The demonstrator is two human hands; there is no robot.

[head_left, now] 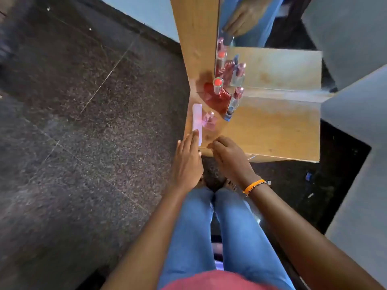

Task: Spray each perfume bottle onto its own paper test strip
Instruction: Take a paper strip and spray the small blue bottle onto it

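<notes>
Three perfume bottles stand on a small wooden shelf point(272, 130): a red flat bottle point(216, 96) with a round red-topped cap, a slim clear blue bottle point(232, 105) with a pink cap, and a small pink bottle point(208, 121) nearest me. White paper test strips point(197, 120) lie along the shelf's left edge, beside the pink bottle. My left hand point(188, 162) rests with straight fingers on the near end of the strips. My right hand point(228, 155) hovers over the shelf's front edge with loosely curled fingers, holding nothing that I can see.
A mirror point(272, 65) stands behind the bottles and reflects them and a hand. A wooden side panel point(194, 38) rises at the shelf's left. Dark speckled floor tiles point(83, 122) lie to the left. My knees in blue jeans point(209, 227) are below the shelf.
</notes>
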